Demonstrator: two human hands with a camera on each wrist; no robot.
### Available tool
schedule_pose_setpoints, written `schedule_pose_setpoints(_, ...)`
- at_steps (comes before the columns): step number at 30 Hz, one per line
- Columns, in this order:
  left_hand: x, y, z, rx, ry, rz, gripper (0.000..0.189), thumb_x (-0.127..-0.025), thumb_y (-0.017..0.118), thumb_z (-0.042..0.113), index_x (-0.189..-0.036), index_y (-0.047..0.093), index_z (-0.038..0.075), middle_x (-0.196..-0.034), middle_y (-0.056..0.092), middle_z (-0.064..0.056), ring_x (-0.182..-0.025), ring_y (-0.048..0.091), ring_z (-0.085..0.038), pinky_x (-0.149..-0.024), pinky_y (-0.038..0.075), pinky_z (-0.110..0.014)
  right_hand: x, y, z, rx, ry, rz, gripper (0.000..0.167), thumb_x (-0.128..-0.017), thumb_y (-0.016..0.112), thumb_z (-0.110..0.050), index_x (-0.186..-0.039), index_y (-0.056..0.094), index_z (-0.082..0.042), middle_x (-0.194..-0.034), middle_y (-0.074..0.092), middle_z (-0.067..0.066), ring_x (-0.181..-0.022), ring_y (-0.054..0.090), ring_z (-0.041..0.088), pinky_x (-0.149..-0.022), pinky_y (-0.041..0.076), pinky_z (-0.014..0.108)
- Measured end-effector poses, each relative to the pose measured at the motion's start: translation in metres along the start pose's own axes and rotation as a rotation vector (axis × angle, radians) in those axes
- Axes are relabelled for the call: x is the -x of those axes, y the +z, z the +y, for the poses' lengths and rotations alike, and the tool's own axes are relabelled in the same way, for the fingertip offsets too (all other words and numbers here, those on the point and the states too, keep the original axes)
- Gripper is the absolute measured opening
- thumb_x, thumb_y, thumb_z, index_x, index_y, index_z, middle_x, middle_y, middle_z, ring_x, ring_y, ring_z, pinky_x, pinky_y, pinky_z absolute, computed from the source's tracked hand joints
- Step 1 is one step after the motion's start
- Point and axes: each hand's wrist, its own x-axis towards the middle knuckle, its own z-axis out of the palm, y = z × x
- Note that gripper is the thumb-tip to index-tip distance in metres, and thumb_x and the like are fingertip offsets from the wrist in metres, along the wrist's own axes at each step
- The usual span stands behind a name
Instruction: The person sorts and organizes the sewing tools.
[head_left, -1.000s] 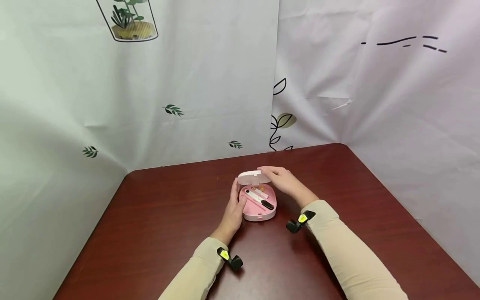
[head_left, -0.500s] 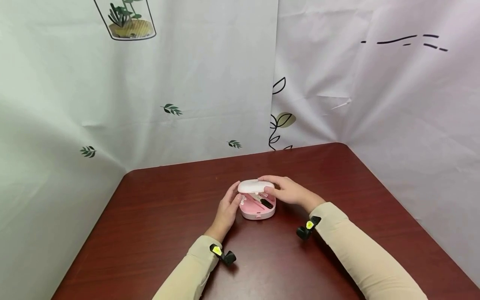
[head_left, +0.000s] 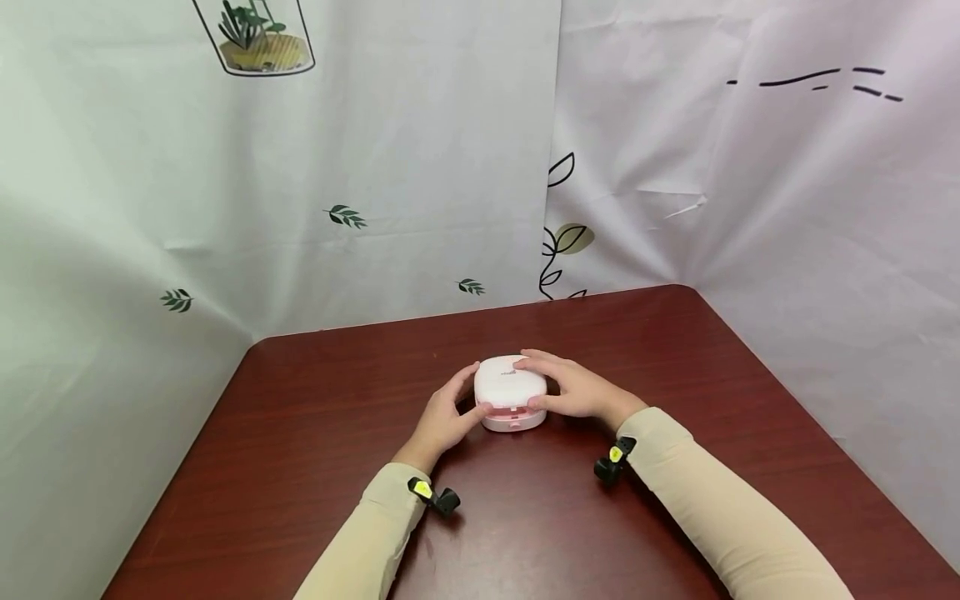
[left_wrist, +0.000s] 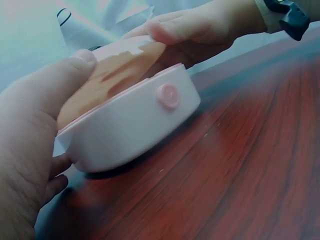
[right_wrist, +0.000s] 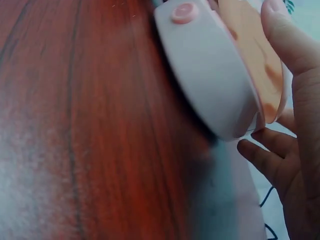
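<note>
A small pink-and-white hinged case stands on the table, its white lid lowered most of the way with a narrow gap at the front. My left hand holds the case's left side, thumb at the front corner of the lid and fingers behind. On the right, my right hand grips the lid, thumb at its front edge and fingers over the top and far side. A round pink button shows on the front of the base in the left wrist view. The contents are hidden under the lid.
The dark red wooden table extends around the case on all sides. White cloth printed with leaves hangs behind and beside it. Black cameras are strapped to both sleeves.
My right hand has swung the lid down and forward from raised to nearly closed, covering the white-and-black tool inside. The left thumb has moved onto the lid's front corner.
</note>
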Motion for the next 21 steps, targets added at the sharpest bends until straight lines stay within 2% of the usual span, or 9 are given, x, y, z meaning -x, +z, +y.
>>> schedule_pose_setpoints(4, -0.0022, -0.0016, -0.0012, -0.063, 0.022, -0.031, 0.078, -0.089, 0.079, 0.034, -0.153, 0.042, 0.009, -0.151, 0.051, -0.011, -0.131, 0.056, -0.028, -0.11, 0.042, -0.05, 0.0011, 0.0024, 0.0035, -0.003, -0.013, 0.005, 0.066, -0.09, 0.074, -0.044, -0.148, 0.052, -0.021, -0.162, 0.034, 0.013, -0.147, 0.035, 0.03, -0.113, 0.035, 0.056)
schedule_pose_setpoints(11, -0.0036, 0.0, 0.0006, -0.06, 0.008, -0.071, 0.084, -0.087, 0.081, 0.033, -0.155, 0.039, 0.007, -0.153, 0.049, -0.01, -0.133, 0.055, -0.025, -0.111, 0.042, -0.042, 0.003, 0.0033, 0.0048, -0.027, -0.018, 0.011, 0.066, -0.087, 0.078, -0.042, -0.145, 0.054, -0.019, -0.162, 0.033, 0.015, -0.146, 0.037, 0.03, -0.111, 0.037, 0.056)
schedule_pose_setpoints(17, -0.0033, 0.0002, 0.0026, -0.048, 0.009, -0.064, 0.084, -0.085, 0.082, 0.03, -0.154, 0.04, 0.007, -0.156, 0.045, -0.008, -0.133, 0.054, -0.026, -0.111, 0.041, -0.042, 0.0001, 0.0038, 0.0004, -0.071, 0.036, 0.018, 0.063, -0.085, 0.079, -0.039, -0.141, 0.056, -0.02, -0.162, 0.033, 0.011, -0.145, 0.037, 0.032, -0.111, 0.037, 0.056)
schedule_pose_setpoints(21, -0.0026, -0.0006, 0.0034, -0.042, 0.005, -0.062, 0.082, -0.086, 0.082, 0.028, -0.154, 0.04, 0.009, -0.157, 0.043, -0.006, -0.133, 0.054, -0.025, -0.111, 0.042, -0.042, -0.0026, 0.0047, -0.0006, -0.11, 0.07, 0.004, 0.063, -0.085, 0.081, -0.035, -0.14, 0.056, -0.019, -0.162, 0.031, 0.012, -0.146, 0.035, 0.032, -0.112, 0.035, 0.055)
